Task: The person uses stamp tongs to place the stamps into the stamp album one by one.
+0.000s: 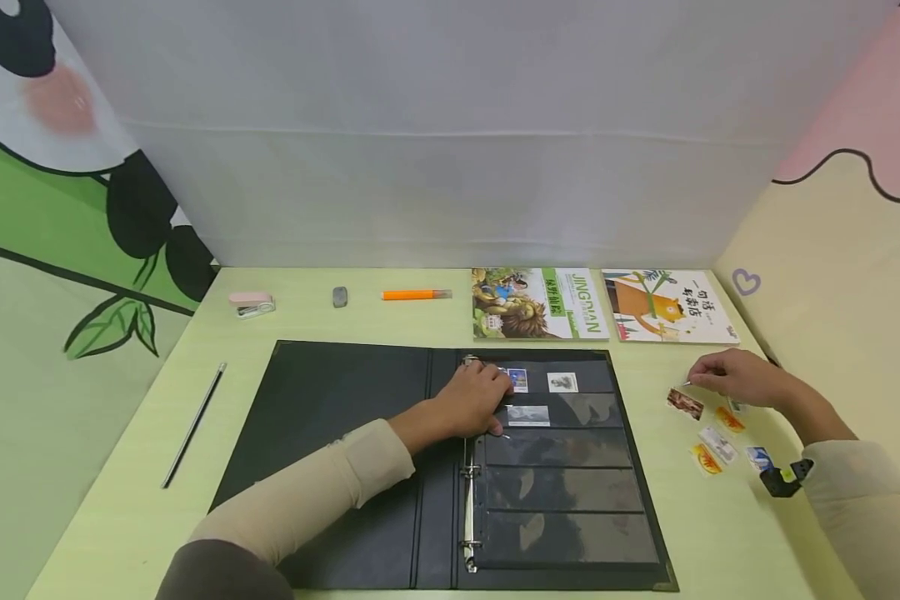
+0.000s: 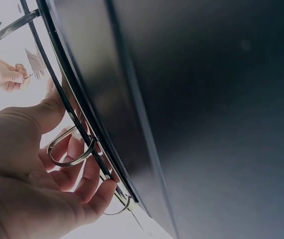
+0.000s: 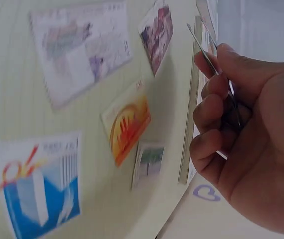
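A black ring-bound stamp album (image 1: 330,450) lies spread on the table, its right side bearing a clear-pocketed page (image 1: 570,492). Stamps sit in the upper pockets, among them a portrait stamp (image 1: 562,382) and a grey stamp (image 1: 528,416). My left hand (image 1: 468,398) rests on the page's inner edge by the metal rings (image 2: 69,163), partly covering the top pockets. Off the album's right edge, my right hand (image 1: 735,375) pinches metal tweezers (image 3: 201,46), whose tips stand slightly apart. Just under them lies a brown stamp (image 1: 685,403), with an orange stamp (image 1: 730,419) close by.
Other loose stamps include a pale one (image 1: 718,445) and a blue one (image 1: 759,457). Two books (image 1: 540,304) lie at the back right. Along the back are an orange pen (image 1: 416,294), an eraser (image 1: 340,297) and a stapler (image 1: 252,303). A pencil (image 1: 195,425) lies left.
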### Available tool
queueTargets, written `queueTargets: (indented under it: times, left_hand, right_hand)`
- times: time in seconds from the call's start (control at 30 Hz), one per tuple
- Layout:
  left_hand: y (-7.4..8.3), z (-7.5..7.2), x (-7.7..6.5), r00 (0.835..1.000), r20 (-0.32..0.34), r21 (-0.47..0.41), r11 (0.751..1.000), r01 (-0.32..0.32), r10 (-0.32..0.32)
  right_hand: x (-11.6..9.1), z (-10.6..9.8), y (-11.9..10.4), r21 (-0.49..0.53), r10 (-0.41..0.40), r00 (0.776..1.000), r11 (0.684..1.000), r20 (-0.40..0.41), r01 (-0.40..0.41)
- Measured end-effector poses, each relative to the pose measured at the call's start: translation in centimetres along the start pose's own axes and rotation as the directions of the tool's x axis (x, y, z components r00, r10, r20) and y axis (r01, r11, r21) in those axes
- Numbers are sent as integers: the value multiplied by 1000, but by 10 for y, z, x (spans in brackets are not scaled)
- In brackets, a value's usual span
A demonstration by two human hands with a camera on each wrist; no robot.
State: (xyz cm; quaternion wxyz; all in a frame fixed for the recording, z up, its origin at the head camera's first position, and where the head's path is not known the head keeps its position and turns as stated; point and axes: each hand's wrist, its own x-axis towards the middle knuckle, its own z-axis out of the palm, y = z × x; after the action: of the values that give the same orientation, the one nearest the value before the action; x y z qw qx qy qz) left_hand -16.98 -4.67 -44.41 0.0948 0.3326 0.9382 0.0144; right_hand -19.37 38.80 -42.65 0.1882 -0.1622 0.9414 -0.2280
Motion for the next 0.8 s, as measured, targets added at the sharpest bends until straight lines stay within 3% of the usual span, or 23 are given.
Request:
queueTargets:
  times: [0.3,0.5,0.8]
  left_hand:
    - [2,-4,-1,1000,9,5,1000,5,-5]
    - [2,-2,-1,1000,-3,-2,1000,1,-1]
    - [1,1,0,1000,-2,3,1000,5,-5]
  right_hand:
    - [-11,-3,18,-35,70,998,997,5,-70]
    - [-8,4,25,8,40,998,999,38,-40]
    - [-6,7,27,-5,-26,1000,1000,12,26]
